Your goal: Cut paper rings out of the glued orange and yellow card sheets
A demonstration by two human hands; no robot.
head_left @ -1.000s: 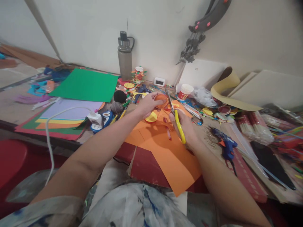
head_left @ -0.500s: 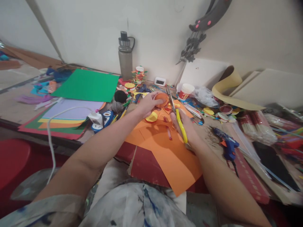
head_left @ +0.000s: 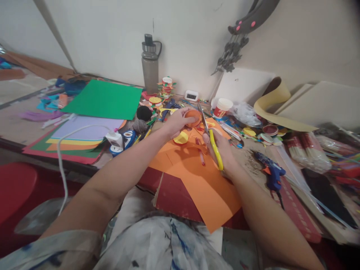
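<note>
My left hand (head_left: 180, 123) pinches a round orange piece (head_left: 194, 117), with the thumb lying across its face. Just to the right, my right hand (head_left: 221, 146) is closed around yellow-handled scissors (head_left: 215, 150). Their blades point up and away from me, close beside the orange round. Whether they touch its edge I cannot tell. Below the hands lie orange paper sheets (head_left: 208, 195), partly hidden by them. A yellow disc (head_left: 180, 138) and a red pen (head_left: 201, 157) rest on the orange paper, between the two hands.
Green paper (head_left: 104, 99) and a stack of coloured sheets (head_left: 75, 131) lie at left, near a power strip (head_left: 126, 142) with a white cable. A bottle (head_left: 150, 69), a paper cup (head_left: 222, 108) and a small clock (head_left: 191, 96) stand behind. A blue glue gun (head_left: 272, 174) lies at right.
The view has shifted slightly. The scissors' handles have turned a little in my right hand, while my left hand keeps hold of the orange round.
</note>
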